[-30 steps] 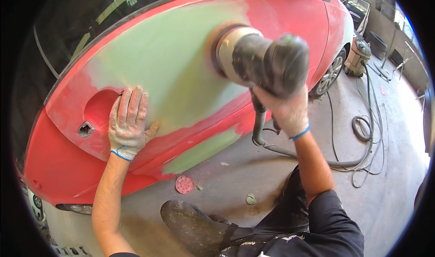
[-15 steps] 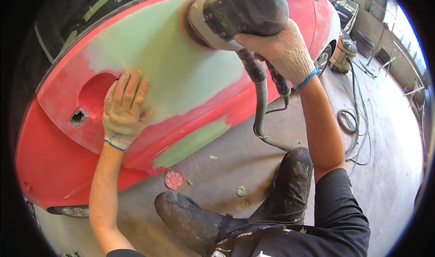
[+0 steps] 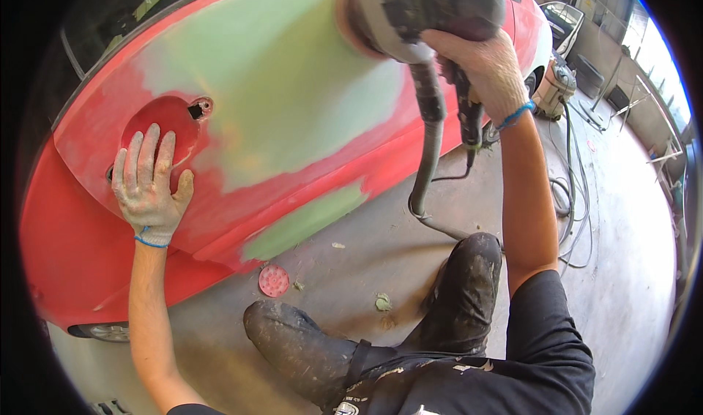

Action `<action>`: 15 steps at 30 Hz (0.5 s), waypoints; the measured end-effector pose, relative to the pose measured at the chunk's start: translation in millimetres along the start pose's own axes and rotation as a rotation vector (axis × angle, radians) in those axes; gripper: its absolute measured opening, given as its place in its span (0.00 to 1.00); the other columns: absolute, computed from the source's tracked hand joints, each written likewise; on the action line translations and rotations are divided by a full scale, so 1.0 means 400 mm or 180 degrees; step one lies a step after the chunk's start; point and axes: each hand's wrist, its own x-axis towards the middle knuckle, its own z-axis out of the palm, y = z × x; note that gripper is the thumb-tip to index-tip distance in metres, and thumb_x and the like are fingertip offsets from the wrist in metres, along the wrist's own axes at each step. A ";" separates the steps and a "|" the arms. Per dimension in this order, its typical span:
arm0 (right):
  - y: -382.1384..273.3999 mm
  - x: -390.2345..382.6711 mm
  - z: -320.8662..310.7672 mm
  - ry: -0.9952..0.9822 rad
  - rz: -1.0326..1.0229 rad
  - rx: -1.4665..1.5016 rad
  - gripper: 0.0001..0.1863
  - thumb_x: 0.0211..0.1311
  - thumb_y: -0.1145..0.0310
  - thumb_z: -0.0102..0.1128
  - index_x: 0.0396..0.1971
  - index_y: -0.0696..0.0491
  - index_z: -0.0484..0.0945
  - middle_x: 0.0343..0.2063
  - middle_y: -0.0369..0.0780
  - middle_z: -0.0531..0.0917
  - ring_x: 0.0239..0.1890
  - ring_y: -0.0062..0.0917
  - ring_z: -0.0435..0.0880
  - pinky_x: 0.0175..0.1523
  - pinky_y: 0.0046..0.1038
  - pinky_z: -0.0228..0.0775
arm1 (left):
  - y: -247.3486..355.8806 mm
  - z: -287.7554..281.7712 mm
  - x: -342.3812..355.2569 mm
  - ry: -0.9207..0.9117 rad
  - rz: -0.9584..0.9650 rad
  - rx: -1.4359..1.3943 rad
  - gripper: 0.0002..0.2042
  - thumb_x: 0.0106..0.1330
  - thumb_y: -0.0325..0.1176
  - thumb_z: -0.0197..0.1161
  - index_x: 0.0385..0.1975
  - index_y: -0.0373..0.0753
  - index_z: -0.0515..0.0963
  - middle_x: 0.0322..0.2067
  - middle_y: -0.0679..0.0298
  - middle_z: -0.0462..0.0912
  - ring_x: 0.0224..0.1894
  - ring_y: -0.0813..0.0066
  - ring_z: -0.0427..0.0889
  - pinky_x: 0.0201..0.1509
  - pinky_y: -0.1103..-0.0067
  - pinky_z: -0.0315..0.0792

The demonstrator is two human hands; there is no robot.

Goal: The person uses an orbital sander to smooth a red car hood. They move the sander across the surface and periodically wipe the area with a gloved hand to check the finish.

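Observation:
A red car door (image 3: 293, 162) with a large patch of pale green filler (image 3: 285, 71) fills the upper left. My right hand (image 3: 487, 67), in a dusty white work glove, grips a black and grey power sander (image 3: 439, 9). The sander's disc faces the upper part of the filler; whether it touches is hard to tell. A grey hose (image 3: 428, 144) and a cable hang from the tool. My left hand (image 3: 152, 188), gloved too, lies flat with fingers spread on the red panel, over the round handle recess (image 3: 165, 115).
A pink perforated sanding disc (image 3: 274, 281) and a green scrap (image 3: 383, 302) lie on the concrete floor. At the right stands a shop vacuum (image 3: 555, 89), with hoses and cables (image 3: 578, 195) strewn beside it. My bent knees are below the door.
My left hand has slid left and slightly down, from the filler's edge to the handle recess, uncovering a square hole. The sander has moved right in my right hand.

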 end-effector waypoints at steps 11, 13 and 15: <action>-0.107 -0.040 0.093 -0.0274 -0.0295 -0.0284 0.15 0.53 0.62 0.74 0.29 0.59 0.85 0.19 0.34 0.82 0.21 0.16 0.78 0.24 0.21 0.67 | -0.003 0.003 -0.020 0.0067 -0.0032 0.0043 0.20 0.73 0.50 0.52 0.58 0.50 0.80 0.61 0.71 0.78 0.65 0.69 0.72 0.73 0.69 0.61; -0.050 -0.014 0.058 -0.0058 -0.0229 0.0236 0.12 0.56 0.62 0.73 0.26 0.56 0.85 0.18 0.35 0.80 0.19 0.16 0.77 0.25 0.21 0.66 | 0.006 0.007 -0.024 0.0049 -0.0051 0.0045 0.20 0.73 0.50 0.52 0.58 0.50 0.80 0.62 0.70 0.78 0.65 0.69 0.72 0.73 0.69 0.61; 0.028 0.035 -0.019 -0.0061 -0.0046 -0.0012 0.17 0.52 0.57 0.73 0.26 0.57 0.84 0.19 0.35 0.82 0.21 0.18 0.80 0.26 0.24 0.70 | 0.010 0.017 -0.025 0.0006 -0.0058 0.0037 0.20 0.74 0.50 0.51 0.58 0.50 0.80 0.62 0.71 0.78 0.65 0.69 0.72 0.73 0.69 0.61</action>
